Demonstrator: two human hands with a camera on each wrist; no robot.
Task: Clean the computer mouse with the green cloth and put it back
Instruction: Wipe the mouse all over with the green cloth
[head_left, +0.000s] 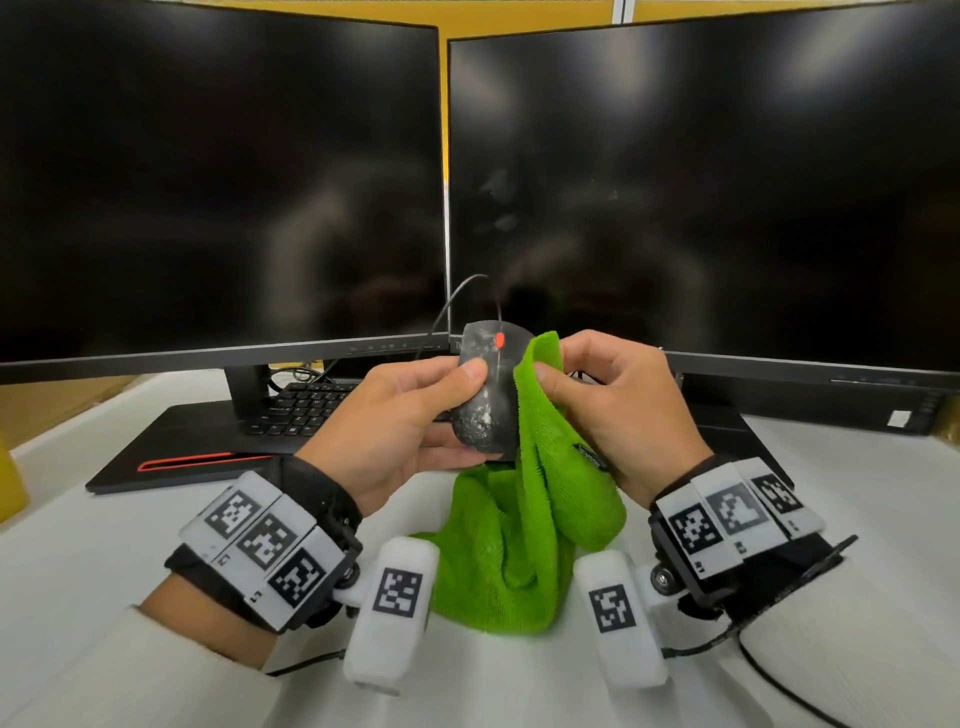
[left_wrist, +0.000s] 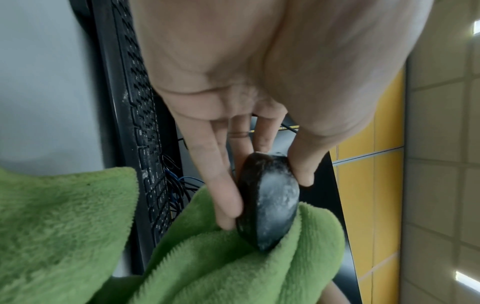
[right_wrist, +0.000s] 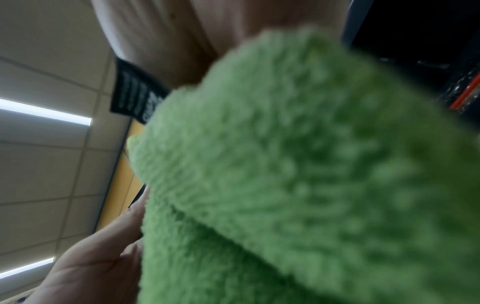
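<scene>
A black wired computer mouse (head_left: 485, 395) with a red scroll wheel and white dusty smears is held up above the desk. My left hand (head_left: 415, 415) grips it, thumb on one side, fingers on the other; the left wrist view shows the mouse (left_wrist: 270, 199) pinched edge-on. My right hand (head_left: 613, 400) pinches a fold of the fluffy green cloth (head_left: 540, 499) and holds it against the mouse's right side. The rest of the cloth hangs down to the desk. In the right wrist view the green cloth (right_wrist: 298, 174) fills most of the picture and hides the fingers.
Two dark monitors (head_left: 218, 176) (head_left: 706, 182) stand side by side at the back. A black keyboard (head_left: 306, 405) lies under the left monitor on a black base with a red stripe (head_left: 192, 460). The white desk (head_left: 67, 525) spreads around. The mouse's cable (head_left: 457, 296) loops upward.
</scene>
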